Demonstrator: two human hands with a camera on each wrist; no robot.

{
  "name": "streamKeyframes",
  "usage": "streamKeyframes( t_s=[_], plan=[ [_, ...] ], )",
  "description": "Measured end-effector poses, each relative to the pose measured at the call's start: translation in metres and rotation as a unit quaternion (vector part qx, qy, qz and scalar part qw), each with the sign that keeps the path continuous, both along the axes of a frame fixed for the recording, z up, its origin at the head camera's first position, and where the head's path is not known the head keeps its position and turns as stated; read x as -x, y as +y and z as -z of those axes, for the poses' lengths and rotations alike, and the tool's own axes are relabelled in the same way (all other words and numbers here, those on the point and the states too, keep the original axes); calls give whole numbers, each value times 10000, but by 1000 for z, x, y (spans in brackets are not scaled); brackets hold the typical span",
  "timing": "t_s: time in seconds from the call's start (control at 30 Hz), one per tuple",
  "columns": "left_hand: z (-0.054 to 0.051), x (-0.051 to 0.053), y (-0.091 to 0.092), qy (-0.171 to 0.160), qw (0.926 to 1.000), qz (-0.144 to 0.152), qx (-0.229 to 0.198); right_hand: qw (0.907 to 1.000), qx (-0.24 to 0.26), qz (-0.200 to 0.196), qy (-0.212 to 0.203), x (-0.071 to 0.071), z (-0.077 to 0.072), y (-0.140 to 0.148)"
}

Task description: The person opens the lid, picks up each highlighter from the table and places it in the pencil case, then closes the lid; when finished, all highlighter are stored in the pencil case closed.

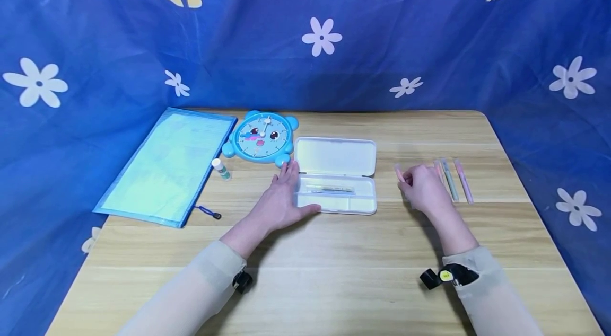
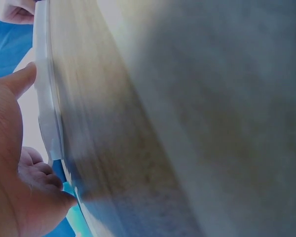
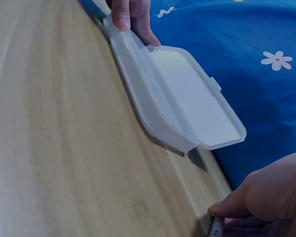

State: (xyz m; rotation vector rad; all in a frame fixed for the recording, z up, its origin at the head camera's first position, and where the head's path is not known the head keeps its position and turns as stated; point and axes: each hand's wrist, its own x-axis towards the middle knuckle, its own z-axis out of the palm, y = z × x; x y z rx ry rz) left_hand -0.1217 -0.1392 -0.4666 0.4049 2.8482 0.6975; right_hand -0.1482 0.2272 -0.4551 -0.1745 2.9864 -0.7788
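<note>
My left hand [image 1: 282,203] lies along the left end of a white pencil case [image 1: 335,204], fingers straight, thumb touching its front edge. The case stands with its lid [image 1: 335,157] tipped back; thin pen-like items [image 1: 330,188] lie in its rear compartment. To the right, my right hand [image 1: 424,187] pinches a pink pen [image 1: 399,173] between thumb and fingers, low over the table. Most of that pen is hidden by the hand; its end [image 3: 216,227] shows in the right wrist view. Beside this hand lie a pink pen [image 1: 437,169], a green pen [image 1: 450,179] and a purple pen [image 1: 464,181].
A blue toy clock [image 1: 261,137] sits behind the left hand. Left of it are a small white-capped glue stick [image 1: 221,168], a blue-edged mesh folder [image 1: 164,166] and its dark blue zip pull [image 1: 208,212]. A blue flowered cloth [image 1: 363,81] hangs behind the wooden table [image 1: 343,277].
</note>
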Motion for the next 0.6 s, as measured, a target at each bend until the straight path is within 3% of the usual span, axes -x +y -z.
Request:
streamKeyframes(
  t_s=[0.33, 0.47, 0.6],
  plan=[
    [1, -1, 0, 11, 10000, 36, 29, 9994, 186, 43, 278, -1, 9, -2],
    [1, -1, 0, 36, 10000, 73, 10, 9982, 507, -3, 320, -1, 4, -1],
    [0, -1, 0, 57, 9999, 92, 35, 9949, 758, -74, 657, -1, -5, -6]
  ],
)
